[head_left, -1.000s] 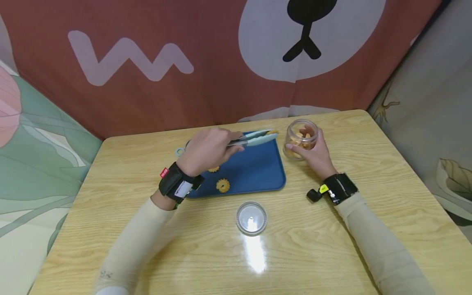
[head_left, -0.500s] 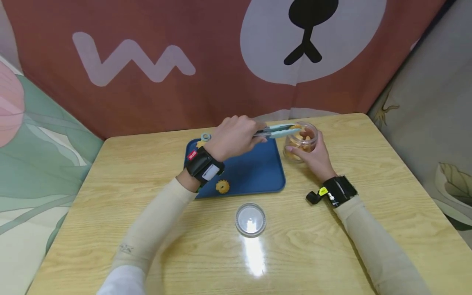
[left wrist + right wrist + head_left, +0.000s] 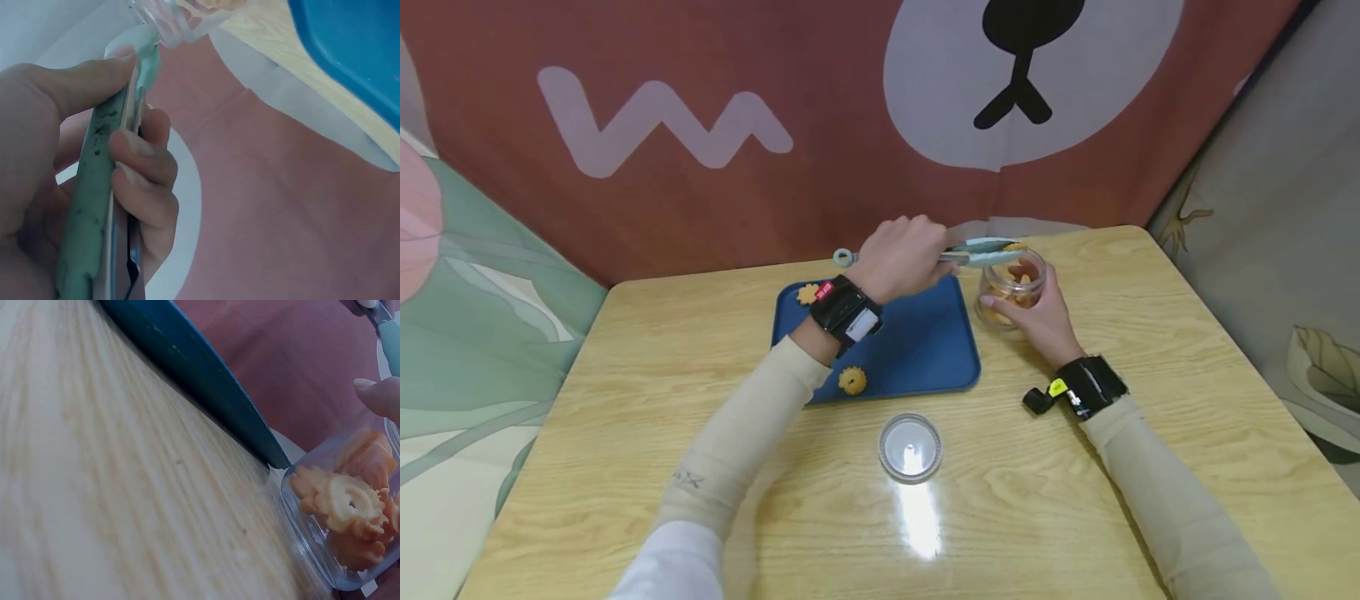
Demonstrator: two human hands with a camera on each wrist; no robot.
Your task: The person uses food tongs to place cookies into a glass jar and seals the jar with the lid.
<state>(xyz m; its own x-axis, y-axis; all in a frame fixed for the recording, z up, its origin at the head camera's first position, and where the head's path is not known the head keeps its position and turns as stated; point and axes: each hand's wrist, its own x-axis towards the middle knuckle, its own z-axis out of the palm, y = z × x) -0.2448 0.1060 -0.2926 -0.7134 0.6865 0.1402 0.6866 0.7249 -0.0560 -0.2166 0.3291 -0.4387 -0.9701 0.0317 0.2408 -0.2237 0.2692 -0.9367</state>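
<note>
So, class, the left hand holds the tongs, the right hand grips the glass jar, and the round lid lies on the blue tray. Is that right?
Not quite: the round lid lies on the wooden table, apart from the blue tray, as the head view shows. The left hand holds the tongs and the right hand grips the glass jar.

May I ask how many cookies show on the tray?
2: one cookie at the back left of the tray, another near its front edge; the left arm may hide more.
</note>
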